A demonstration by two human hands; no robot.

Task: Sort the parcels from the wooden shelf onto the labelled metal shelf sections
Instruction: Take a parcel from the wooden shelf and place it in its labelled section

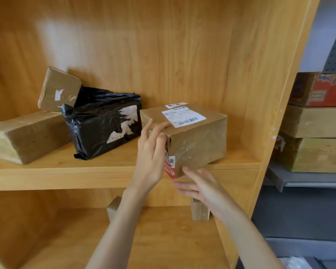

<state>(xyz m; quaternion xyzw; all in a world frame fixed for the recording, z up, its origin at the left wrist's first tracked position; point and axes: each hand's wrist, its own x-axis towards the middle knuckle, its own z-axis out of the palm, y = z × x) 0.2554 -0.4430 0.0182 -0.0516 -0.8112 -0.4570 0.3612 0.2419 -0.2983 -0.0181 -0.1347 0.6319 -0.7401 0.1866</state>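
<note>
A brown cardboard parcel (198, 136) with a white shipping label on top juts over the front edge of the wooden shelf (66, 172). My left hand (151, 152) holds its left end, thumb on the top edge and fingers against the side. Just below the parcel's overhanging corner, my right hand (198, 187) reaches in with straight fingers, the thumb tip touching the parcel's lower edge. A black plastic-wrapped parcel (103, 123), a long taped brown box (27, 136) and a small tilted brown box (58, 90) lie further left on the same board.
The metal shelf (306, 181) stands to the right and carries stacked cardboard boxes (318, 138) with a red printed box (322, 90) on top. Two small brown boxes (200, 210) stand on the wooden board below, partly hidden by my arms.
</note>
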